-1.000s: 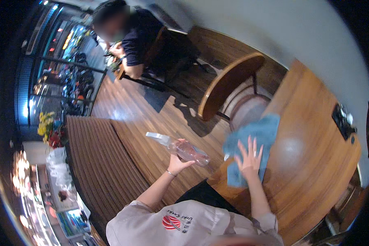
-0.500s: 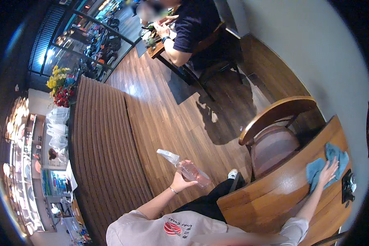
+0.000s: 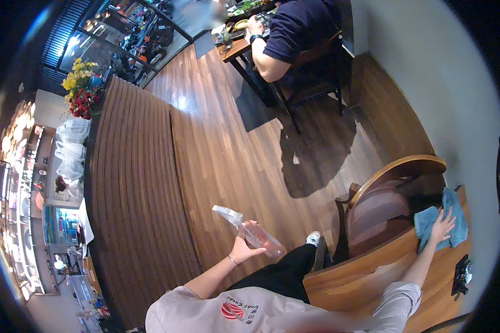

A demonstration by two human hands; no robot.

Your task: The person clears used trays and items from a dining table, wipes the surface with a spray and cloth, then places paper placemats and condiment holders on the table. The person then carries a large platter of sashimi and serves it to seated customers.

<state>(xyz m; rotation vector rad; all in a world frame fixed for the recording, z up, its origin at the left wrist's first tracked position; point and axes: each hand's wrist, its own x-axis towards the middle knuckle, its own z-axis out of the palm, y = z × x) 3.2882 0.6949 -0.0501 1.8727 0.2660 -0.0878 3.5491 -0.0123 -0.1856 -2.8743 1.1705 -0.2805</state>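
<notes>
My left hand (image 3: pixel 244 248) is wrapped round a clear spray bottle (image 3: pixel 264 241) with pinkish liquid and a white spray head. The bottle is tilted, held out above the floor with its head pointing up and left. On the right, my right hand (image 3: pixel 443 226) lies flat with fingers spread on a crumpled blue cloth (image 3: pixel 458 222). The cloth rests at the far edge of a wooden table (image 3: pixel 366 283), beside the wall, and part of it lies under my palm.
A round-backed wooden chair (image 3: pixel 380 213) stands against the table's far side. Small dark items (image 3: pixel 462 276) sit at the table's right edge. Along the left runs a ribbed wooden counter (image 3: pixel 136 211) with flowers (image 3: pixel 82 89). Farther off, a seated person (image 3: pixel 305 33) is at another table.
My right hand and the cloth have shifted toward the table's far edge. The view has tilted, so the chair and table appear lower. My left hand still holds the spray bottle.
</notes>
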